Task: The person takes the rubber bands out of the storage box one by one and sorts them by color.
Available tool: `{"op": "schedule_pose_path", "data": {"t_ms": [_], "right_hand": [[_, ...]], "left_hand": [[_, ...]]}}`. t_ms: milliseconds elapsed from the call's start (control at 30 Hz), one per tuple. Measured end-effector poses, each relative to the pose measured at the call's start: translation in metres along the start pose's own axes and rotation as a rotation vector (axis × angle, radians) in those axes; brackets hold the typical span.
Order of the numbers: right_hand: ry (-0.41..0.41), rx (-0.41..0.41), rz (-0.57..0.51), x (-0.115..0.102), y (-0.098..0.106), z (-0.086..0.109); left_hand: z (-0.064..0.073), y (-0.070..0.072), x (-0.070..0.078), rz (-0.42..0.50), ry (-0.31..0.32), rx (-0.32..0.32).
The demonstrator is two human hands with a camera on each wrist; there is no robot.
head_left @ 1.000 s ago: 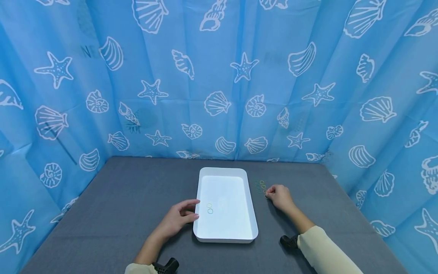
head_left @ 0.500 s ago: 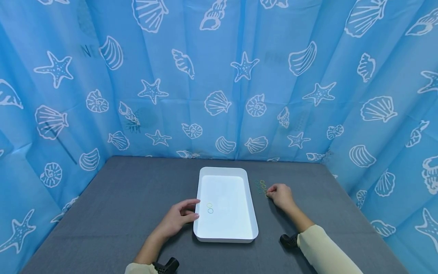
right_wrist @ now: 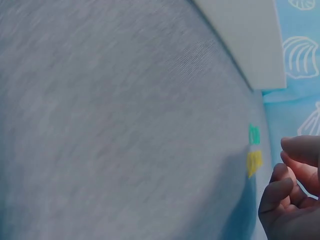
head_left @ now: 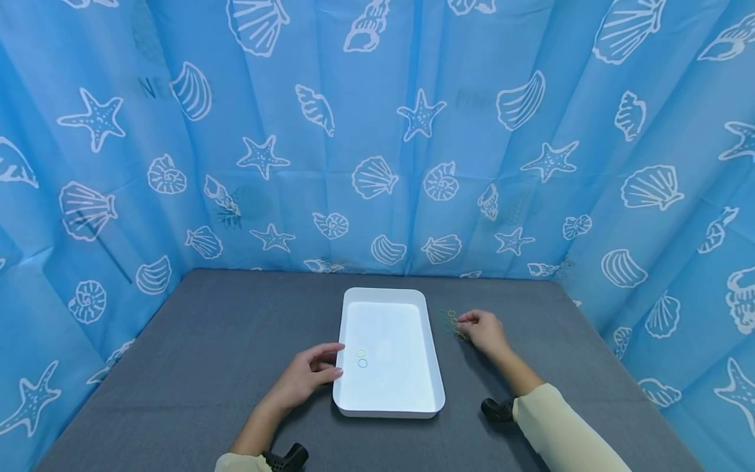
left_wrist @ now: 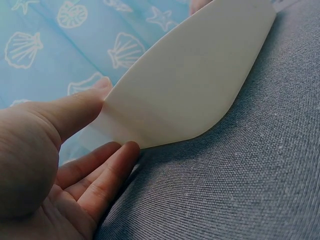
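Note:
A white rectangular tray [head_left: 389, 354] lies on the grey table. My left hand [head_left: 309, 373] holds its left side; in the left wrist view the thumb is at the rim and other fingertips meet the wall's bottom edge. Inside the tray lie a thin yellowish ring [head_left: 361, 354] and a thin blue-green ring [head_left: 362, 363]. Right of the tray are several small thin rings, yellow ones [head_left: 451, 314] and green ones [head_left: 442, 314]. My right hand [head_left: 485, 333] hovers beside them, fingers loosely bent, thumb and index fingertips close together with nothing visible between them.
Grey cloth covers the table [head_left: 248, 321]. A blue curtain [head_left: 377, 131] printed with white shells and starfish hangs along the back and both sides. Each wrist carries a black camera mount, such as the right one [head_left: 497, 411].
My right hand has moved slightly away from the viewer, uncovering the nearest yellow ring, which lies on the table. The left hand and tray have stayed put.

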State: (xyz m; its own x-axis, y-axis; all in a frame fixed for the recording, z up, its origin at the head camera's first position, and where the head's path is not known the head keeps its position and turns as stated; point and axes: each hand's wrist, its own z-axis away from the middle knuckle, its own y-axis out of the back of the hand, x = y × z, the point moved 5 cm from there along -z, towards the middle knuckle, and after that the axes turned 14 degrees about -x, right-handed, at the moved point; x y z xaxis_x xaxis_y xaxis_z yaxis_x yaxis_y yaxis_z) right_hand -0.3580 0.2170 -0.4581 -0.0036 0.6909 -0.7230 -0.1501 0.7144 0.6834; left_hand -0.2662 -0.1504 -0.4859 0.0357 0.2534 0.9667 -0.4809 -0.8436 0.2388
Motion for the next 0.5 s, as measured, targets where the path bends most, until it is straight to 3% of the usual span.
{"op": "schedule_pose_path", "data": {"t_ms": [500], "right_hand": [[0.036,-0.03,-0.149,-0.043,-0.004,-0.012]], "left_hand": [[0.0,0.0,-0.002,0.01,-0.006,0.001]]}}
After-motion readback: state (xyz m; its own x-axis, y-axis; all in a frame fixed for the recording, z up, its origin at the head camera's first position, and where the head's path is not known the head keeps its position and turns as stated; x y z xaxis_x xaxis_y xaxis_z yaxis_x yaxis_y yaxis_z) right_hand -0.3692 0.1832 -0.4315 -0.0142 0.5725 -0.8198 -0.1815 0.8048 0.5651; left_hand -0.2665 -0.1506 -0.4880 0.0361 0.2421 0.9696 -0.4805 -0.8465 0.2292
